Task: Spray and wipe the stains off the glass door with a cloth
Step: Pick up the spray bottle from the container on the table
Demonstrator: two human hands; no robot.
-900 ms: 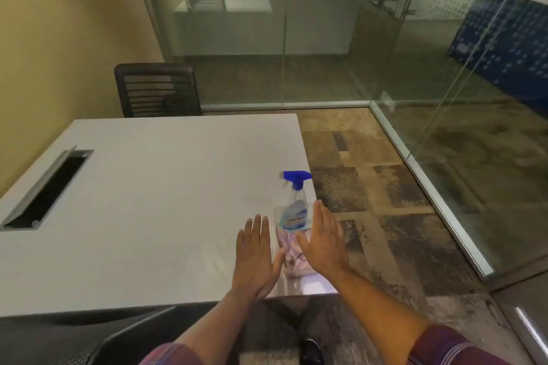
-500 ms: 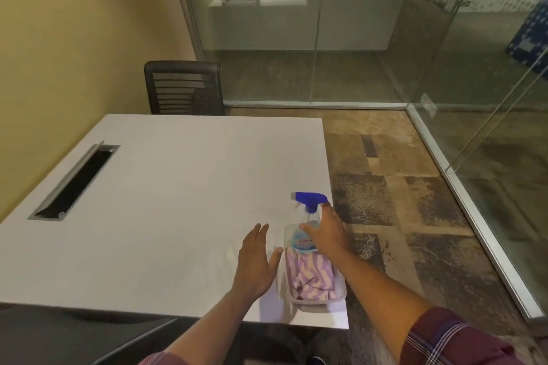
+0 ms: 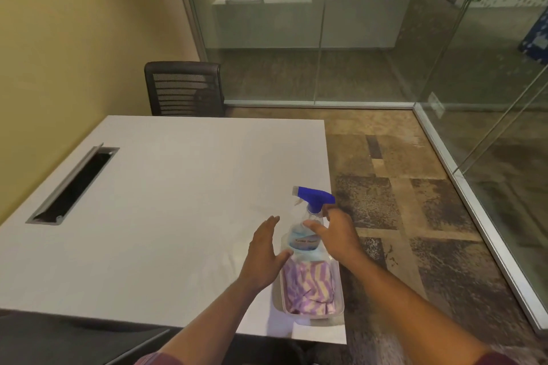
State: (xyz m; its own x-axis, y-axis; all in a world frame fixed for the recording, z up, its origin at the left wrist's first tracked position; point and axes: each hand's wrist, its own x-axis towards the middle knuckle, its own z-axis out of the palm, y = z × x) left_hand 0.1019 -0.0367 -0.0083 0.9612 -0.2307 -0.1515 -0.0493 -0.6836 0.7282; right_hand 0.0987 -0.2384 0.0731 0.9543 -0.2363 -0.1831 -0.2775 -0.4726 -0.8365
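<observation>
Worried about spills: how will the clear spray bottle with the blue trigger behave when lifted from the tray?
The clear spray bottle is tall and narrow, so probably tippy. Smooth plastic may slip. The right hand grips its neck, likely steadying it.

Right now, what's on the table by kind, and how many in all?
Spray bottle, blue trigger: 1
Clear plastic tray: 1
Purple-and-cream striped cloth in the tray: 1
Total: 3
</observation>
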